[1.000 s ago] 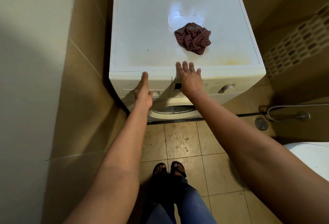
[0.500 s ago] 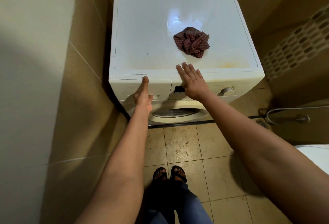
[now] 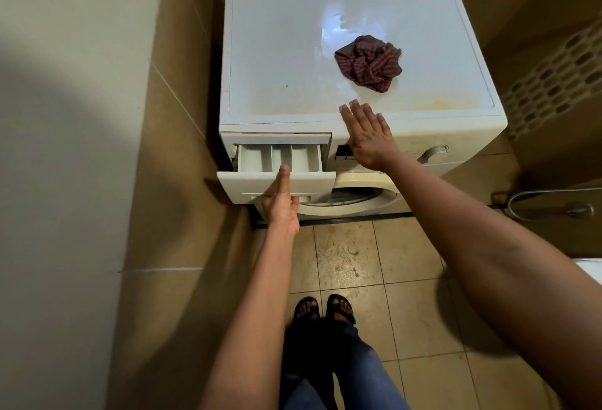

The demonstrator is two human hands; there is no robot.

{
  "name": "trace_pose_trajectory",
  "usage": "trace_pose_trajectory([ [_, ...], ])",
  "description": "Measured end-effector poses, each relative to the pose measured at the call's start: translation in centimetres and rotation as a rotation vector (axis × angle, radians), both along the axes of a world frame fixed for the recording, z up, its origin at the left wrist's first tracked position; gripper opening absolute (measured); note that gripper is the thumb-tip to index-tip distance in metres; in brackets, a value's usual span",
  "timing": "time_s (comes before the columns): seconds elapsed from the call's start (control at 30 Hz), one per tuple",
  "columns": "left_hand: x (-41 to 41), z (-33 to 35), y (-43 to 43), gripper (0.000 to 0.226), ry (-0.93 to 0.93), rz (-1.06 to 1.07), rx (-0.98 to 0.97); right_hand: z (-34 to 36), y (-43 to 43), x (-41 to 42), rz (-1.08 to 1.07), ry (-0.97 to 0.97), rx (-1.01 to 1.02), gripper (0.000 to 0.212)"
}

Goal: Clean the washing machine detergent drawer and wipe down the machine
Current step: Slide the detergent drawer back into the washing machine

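A white front-loading washing machine (image 3: pixel 293 34) stands against the tiled wall. Its detergent drawer (image 3: pixel 260 157) is pulled partly out at the front left, showing three white compartments. My left hand (image 3: pixel 281 204) grips the drawer's front panel, thumb over the top edge and fingers under the handle recess. Flat and with straight fingers, my right hand (image 3: pixel 368 139) presses on the machine's front top edge beside the drawer. A crumpled dark red checked cloth (image 3: pixel 369 64) lies on the machine's lid, just beyond my right hand.
A round dial (image 3: pixel 435 152) sits on the control panel at right, and the door (image 3: pixel 351 196) is below it. A tiled wall closes in on the left. A hose and floor drain fitting (image 3: pixel 550 204) lie right of the machine. My sandalled feet (image 3: pixel 322 310) stand on the floor tiles.
The detergent drawer, closed before, has been pulled out by my left hand. My right hand has stayed flat on the machine's front edge.
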State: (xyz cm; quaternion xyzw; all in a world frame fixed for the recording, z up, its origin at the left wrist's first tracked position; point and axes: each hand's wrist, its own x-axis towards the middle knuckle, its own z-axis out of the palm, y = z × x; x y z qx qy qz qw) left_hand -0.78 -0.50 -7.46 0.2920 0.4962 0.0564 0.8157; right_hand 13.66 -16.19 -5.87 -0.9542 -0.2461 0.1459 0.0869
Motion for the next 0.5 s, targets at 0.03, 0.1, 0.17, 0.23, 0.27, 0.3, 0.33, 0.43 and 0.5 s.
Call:
trace_pose_trajectory([
  [0.03, -0.5, -0.2, -0.1, 0.043, 0.002, 0.009, -0.009, 0.0, 0.0, 0.0, -0.001, 0.001, -0.001, 0.072],
  [0.1, -1.4, -0.4, -0.4, 0.060, 0.001, 0.038, -0.033, 0.0, 0.1, -0.1, -0.003, 0.003, -0.005, 0.078],
  [0.17, -2.3, -0.5, -0.7, 0.068, -0.014, 0.065, -0.062, 0.1, 0.1, -0.2, -0.004, 0.010, -0.018, 0.087],
  [0.23, -3.3, -0.3, -0.8, 0.065, -0.034, 0.063, -0.086, 0.3, 0.2, -0.2, -0.003, 0.013, -0.031, 0.093],
  [0.27, -3.8, -0.2, -0.9, 0.059, -0.033, 0.057, -0.090, 0.3, 0.2, -0.3, -0.004, 0.011, -0.035, 0.094],
  [0.3, -4.2, -0.3, -1.0, 0.051, -0.023, 0.051, -0.089, 0.3, 0.2, -0.3, -0.004, 0.009, -0.039, 0.095],
  [0.33, -4.7, -0.3, -1.0, 0.044, -0.015, 0.048, -0.089, 0.3, 0.2, -0.4, -0.001, 0.006, -0.043, 0.096],
  [0.43, -5.9, -0.6, -1.2, 0.043, -0.016, 0.033, -0.073, 0.4, 0.2, -0.4, 0.005, 0.006, -0.052, 0.098],
  [0.5, -6.1, -0.6, -1.2, 0.040, -0.031, 0.041, -0.080, 0.4, 0.2, -0.3, 0.006, 0.004, -0.062, 0.099],
])
